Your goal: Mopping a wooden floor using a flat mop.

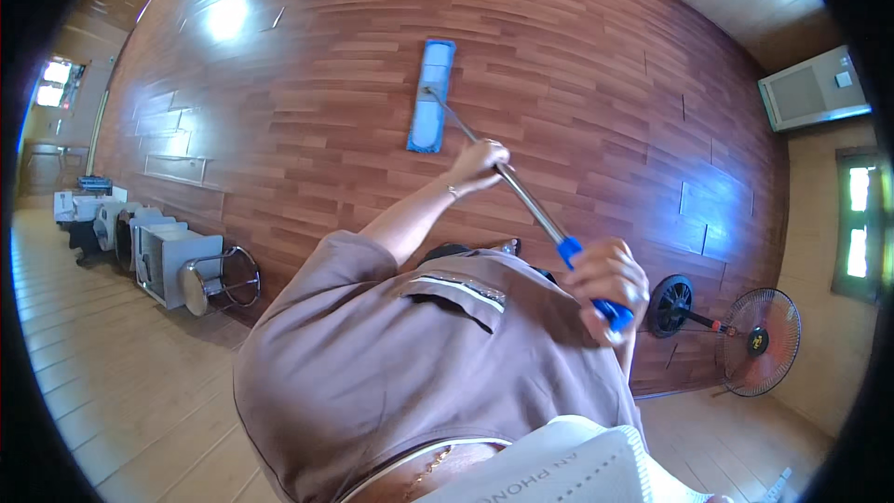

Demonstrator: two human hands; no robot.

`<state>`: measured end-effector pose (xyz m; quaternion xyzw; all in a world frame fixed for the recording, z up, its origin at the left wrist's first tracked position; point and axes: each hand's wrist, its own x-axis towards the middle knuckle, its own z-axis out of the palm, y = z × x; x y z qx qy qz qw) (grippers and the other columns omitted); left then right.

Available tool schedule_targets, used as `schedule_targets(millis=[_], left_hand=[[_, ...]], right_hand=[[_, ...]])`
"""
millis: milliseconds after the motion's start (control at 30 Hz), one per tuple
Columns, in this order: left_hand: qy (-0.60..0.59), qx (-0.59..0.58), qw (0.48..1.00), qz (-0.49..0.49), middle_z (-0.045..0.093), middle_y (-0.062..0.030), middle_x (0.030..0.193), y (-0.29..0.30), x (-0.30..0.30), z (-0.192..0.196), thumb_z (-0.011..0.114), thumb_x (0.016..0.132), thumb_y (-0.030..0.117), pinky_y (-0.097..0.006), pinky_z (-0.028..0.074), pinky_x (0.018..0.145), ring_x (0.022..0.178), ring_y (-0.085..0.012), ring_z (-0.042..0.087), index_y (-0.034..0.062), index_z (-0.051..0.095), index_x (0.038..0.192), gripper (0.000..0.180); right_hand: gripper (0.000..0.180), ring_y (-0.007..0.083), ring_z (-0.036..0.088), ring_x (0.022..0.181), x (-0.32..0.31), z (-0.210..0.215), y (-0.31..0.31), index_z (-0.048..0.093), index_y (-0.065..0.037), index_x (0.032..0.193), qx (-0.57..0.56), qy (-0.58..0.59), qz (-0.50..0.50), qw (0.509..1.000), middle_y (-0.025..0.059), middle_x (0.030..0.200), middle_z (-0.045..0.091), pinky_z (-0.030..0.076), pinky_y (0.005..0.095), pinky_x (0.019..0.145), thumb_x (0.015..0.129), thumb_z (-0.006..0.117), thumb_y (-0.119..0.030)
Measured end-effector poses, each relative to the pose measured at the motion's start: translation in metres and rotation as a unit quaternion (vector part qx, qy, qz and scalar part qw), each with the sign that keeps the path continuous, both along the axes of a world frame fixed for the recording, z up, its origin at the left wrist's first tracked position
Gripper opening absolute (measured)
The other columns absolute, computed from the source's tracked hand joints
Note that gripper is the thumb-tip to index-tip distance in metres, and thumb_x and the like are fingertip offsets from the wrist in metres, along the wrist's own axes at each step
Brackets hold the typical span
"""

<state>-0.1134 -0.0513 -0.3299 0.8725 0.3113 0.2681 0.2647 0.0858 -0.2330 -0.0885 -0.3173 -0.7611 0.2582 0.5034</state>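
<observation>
A flat mop lies across the scene in front of me, its blue mop head [432, 102] resting on the wood-plank floor [559, 65]. From the head, the metal mop pole [533, 205] slants up toward my chest on the right. Partway along that pole my left hand [480, 164] is wrapped round it, arm reaching forward. My right hand [609, 285] grips the blue plastic handle at the pole's top end, close to my right side. Blue plastic shows above and below its fingers.
A standing fan [759, 340] with a round black base [672, 305] is at the right, by the wall. A white box-like unit [815, 88] sits farther up. On the left are a round-seated metal stool [196, 289], a grey-white cabinet [172, 265] and several other items.
</observation>
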Motion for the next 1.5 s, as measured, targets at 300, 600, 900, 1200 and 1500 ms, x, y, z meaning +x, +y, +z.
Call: schedule_targets(millis=[300,600,900,1200,1500], left_hand=[[0.088,-0.068,0.986,0.126,0.053,-0.0148,0.067,0.016,-0.170,-0.071,0.073,0.076,0.027,-0.045,0.041,0.061,0.067,-0.0349,0.054,0.0052,0.050,0.064,0.034],[0.124,-0.059,0.979,0.148,0.055,-0.0131,0.067,-0.036,-0.179,-0.085,0.075,0.073,0.021,-0.045,0.044,0.066,0.070,-0.0347,0.055,0.0066,0.050,0.062,0.030],[0.047,-0.036,0.994,-0.092,0.054,-0.0143,0.063,-0.094,0.010,-0.052,0.071,0.078,0.020,-0.043,0.043,0.065,0.066,-0.0350,0.056,0.0079,0.050,0.063,0.028],[0.045,-0.121,0.934,-0.332,0.061,-0.0116,0.082,-0.204,0.263,0.005,0.062,0.086,0.041,-0.046,0.047,0.075,0.088,-0.0327,0.060,0.0085,0.059,0.078,0.034],[0.079,-0.146,0.851,-0.499,0.062,-0.0090,0.098,-0.322,0.436,0.000,0.063,0.079,0.015,-0.045,0.049,0.081,0.103,-0.0311,0.060,0.0120,0.062,0.094,0.016]], right_hand=[[0.010,0.0299,0.062,0.106,-0.092,-0.059,0.028,0.065,-0.008,0.085,-0.190,0.013,0.085,0.978,0.0079,0.099,0.069,0.044,0.0435,0.089,0.076,0.067,-0.008],[0.006,0.0321,0.058,0.113,-0.076,-0.063,-0.004,0.065,0.001,0.085,-0.315,0.102,0.074,0.941,0.0146,0.101,0.067,0.046,0.0438,0.094,0.080,0.065,-0.002],[0.036,0.0362,0.067,0.085,0.040,0.018,-0.116,0.067,0.001,0.078,-0.178,0.162,-0.106,0.965,0.0190,0.085,0.069,0.051,0.0477,0.085,0.071,0.068,-0.035],[0.045,0.0347,0.070,0.074,0.115,0.082,-0.273,0.064,0.001,0.068,-0.108,-0.040,-0.323,0.939,0.0190,0.074,0.069,0.058,0.0418,0.070,0.079,0.052,-0.041],[0.049,0.0328,0.070,0.069,0.127,0.081,-0.321,0.061,-0.002,0.065,-0.116,-0.110,-0.543,0.824,0.0159,0.068,0.067,0.057,0.0392,0.066,0.080,0.055,-0.048]])
